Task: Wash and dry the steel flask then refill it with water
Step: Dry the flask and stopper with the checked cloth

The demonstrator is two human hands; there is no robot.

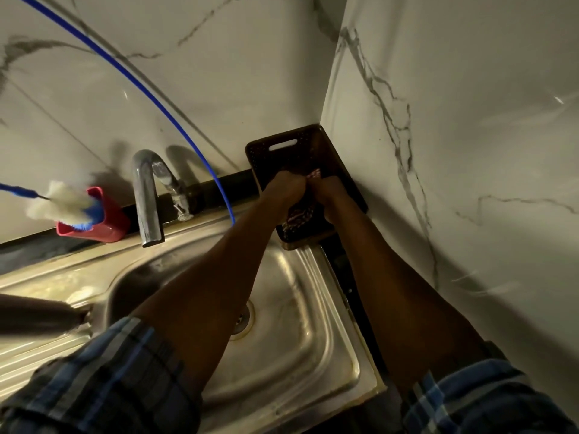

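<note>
Both my hands reach into a dark brown perforated basket (313, 142) in the corner behind the sink. My left hand (286, 186) and my right hand (333, 191) are closed side by side on a dark cloth with red and white stripes (300, 214), which hangs down inside the basket. A dark, blurred, elongated object (34, 314) lies on the drainboard at the left edge; I cannot tell whether it is the steel flask. No flask shows clearly anywhere.
The steel sink (282, 308) with its drain lies below my arms. A chrome tap (145, 195) stands behind it. A red holder (106, 220) with a blue-and-white bottle brush (62, 202) sits at the left. A blue hose (156, 101) runs down the marble wall.
</note>
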